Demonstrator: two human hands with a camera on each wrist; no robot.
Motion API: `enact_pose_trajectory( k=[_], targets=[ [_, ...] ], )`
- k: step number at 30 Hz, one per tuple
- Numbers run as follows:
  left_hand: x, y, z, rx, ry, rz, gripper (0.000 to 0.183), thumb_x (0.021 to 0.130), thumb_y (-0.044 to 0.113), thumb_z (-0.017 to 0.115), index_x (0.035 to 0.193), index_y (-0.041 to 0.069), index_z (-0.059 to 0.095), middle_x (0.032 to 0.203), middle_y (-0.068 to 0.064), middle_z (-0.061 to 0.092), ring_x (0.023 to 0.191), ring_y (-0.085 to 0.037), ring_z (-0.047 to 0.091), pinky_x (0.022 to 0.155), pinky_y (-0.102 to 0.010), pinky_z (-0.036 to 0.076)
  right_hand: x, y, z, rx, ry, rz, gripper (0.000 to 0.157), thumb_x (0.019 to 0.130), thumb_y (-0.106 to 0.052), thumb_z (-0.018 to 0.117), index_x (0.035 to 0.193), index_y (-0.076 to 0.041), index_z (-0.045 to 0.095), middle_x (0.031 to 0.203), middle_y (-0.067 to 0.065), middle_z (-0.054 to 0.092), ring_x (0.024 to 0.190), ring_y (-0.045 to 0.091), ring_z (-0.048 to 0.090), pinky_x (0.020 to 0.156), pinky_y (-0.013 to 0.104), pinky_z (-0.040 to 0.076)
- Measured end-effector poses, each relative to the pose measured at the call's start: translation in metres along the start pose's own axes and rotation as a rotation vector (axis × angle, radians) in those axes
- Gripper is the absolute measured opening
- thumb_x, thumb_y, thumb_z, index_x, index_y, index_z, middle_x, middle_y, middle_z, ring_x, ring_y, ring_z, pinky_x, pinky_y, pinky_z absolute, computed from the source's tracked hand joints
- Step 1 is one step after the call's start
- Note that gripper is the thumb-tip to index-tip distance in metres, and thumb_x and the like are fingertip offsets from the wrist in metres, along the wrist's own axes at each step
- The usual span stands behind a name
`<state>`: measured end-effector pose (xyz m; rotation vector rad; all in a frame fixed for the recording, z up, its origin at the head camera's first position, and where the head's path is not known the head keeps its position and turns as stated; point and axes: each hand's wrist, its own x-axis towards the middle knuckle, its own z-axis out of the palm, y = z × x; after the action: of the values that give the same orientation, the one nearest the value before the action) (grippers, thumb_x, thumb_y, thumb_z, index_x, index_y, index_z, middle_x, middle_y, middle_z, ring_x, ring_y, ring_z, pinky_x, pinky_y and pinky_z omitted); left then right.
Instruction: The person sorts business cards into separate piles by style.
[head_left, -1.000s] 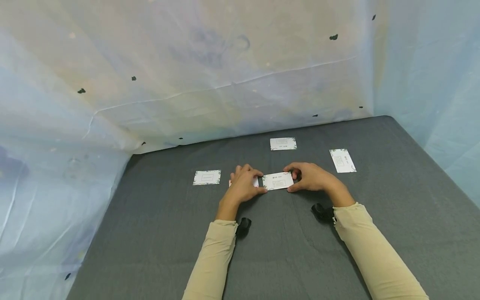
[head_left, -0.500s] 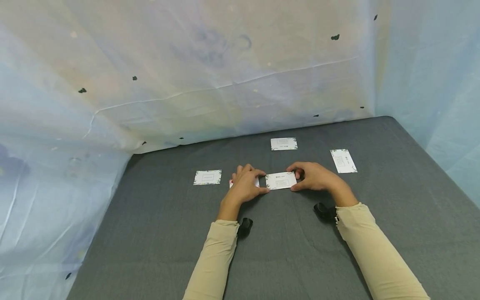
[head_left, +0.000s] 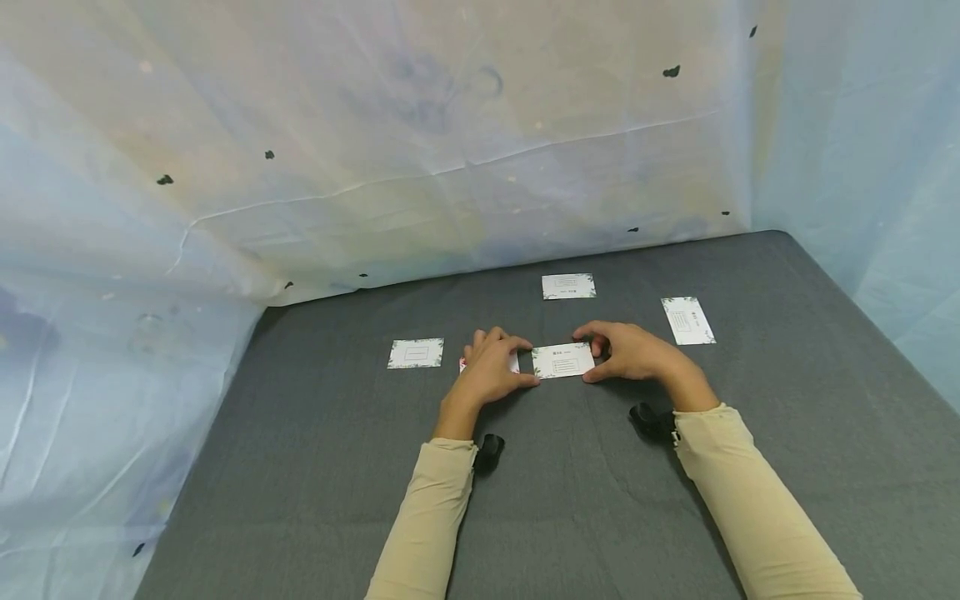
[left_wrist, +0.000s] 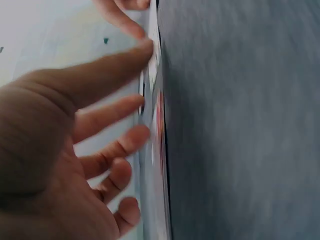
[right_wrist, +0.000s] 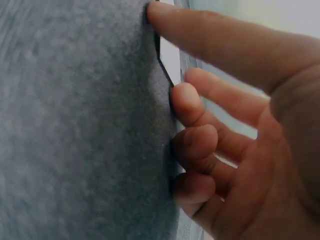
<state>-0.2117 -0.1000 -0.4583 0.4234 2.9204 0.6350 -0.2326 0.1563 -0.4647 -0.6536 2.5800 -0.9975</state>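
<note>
In the head view, a white card (head_left: pixel 563 361) with printed text and leafy corners lies near the middle of the grey cloth. My right hand (head_left: pixel 633 360) pinches its right end between thumb and index finger; the other fingers are curled in. At the card's left end is my left hand (head_left: pixel 491 367), thumb and index finger spread toward its corners. Under that hand sits a partly hidden pile of cards (head_left: pixel 513 363) with red showing at its edge. The left wrist view shows the pile's layered side (left_wrist: pixel 161 150) beside loosely bent fingers, which do not close on it.
Three more white cards lie apart on the cloth: one to the left (head_left: pixel 416 353), one farther back (head_left: pixel 568 287) and one turned askew at the right (head_left: pixel 687 321). A pale patterned curtain (head_left: pixel 450 167) rises behind the table's far edge.
The pinched card has slid slightly to the right with my right hand, mostly in the earlier half second. My left hand has barely moved, and the other cards lie as before.
</note>
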Motion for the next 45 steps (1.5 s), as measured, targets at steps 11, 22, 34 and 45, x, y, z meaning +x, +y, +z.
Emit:
enact_pose_trajectory(
  k=[11, 22, 34, 45],
  targets=[
    [-0.014, -0.049, -0.031, -0.061, 0.063, -0.007, 0.053, 0.082, 0.035, 0.082, 0.130, 0.018, 0.066, 0.111, -0.008, 0.057, 0.099, -0.024, 0.041, 0.085, -0.041, 0.036, 0.016, -0.036, 0.013, 0.048, 0.098, -0.119, 0.061, 0.089, -0.030, 0.075, 0.140, -0.006, 0.052, 0.098, 0.006, 0.061, 0.060, 0.012, 0.047, 0.064, 0.031, 0.043],
    [-0.038, -0.127, -0.070, -0.039, 0.057, -0.025, 0.058, 0.084, 0.028, 0.081, 0.136, 0.016, 0.060, 0.115, -0.012, 0.056, 0.103, -0.029, 0.040, 0.087, -0.048, 0.038, 0.063, -0.100, 0.055, 0.025, -0.005, -0.182, 0.052, 0.092, -0.031, 0.072, 0.137, -0.009, 0.058, 0.108, 0.008, 0.065, 0.073, 0.013, 0.053, 0.072, 0.030, 0.044],
    [-0.047, -0.169, -0.091, -0.003, -0.022, -0.065, 0.065, 0.085, 0.026, 0.080, 0.142, 0.011, 0.053, 0.125, -0.022, 0.052, 0.111, -0.038, 0.041, 0.094, -0.057, 0.039, 0.100, -0.151, 0.106, 0.014, 0.064, -0.094, 0.054, 0.089, -0.031, 0.076, 0.138, -0.016, 0.059, 0.125, 0.009, 0.058, 0.114, 0.025, 0.052, 0.097, 0.043, 0.045],
    [-0.033, -0.168, -0.089, 0.050, -0.055, -0.071, 0.065, 0.090, 0.025, 0.075, 0.147, 0.008, 0.048, 0.126, -0.023, 0.046, 0.112, -0.039, 0.043, 0.095, -0.058, 0.040, 0.115, -0.152, 0.124, -0.198, 0.227, 0.180, 0.065, 0.086, -0.044, 0.076, 0.143, -0.023, 0.053, 0.141, 0.006, 0.047, 0.128, 0.028, 0.039, 0.103, 0.044, 0.032]
  ],
)
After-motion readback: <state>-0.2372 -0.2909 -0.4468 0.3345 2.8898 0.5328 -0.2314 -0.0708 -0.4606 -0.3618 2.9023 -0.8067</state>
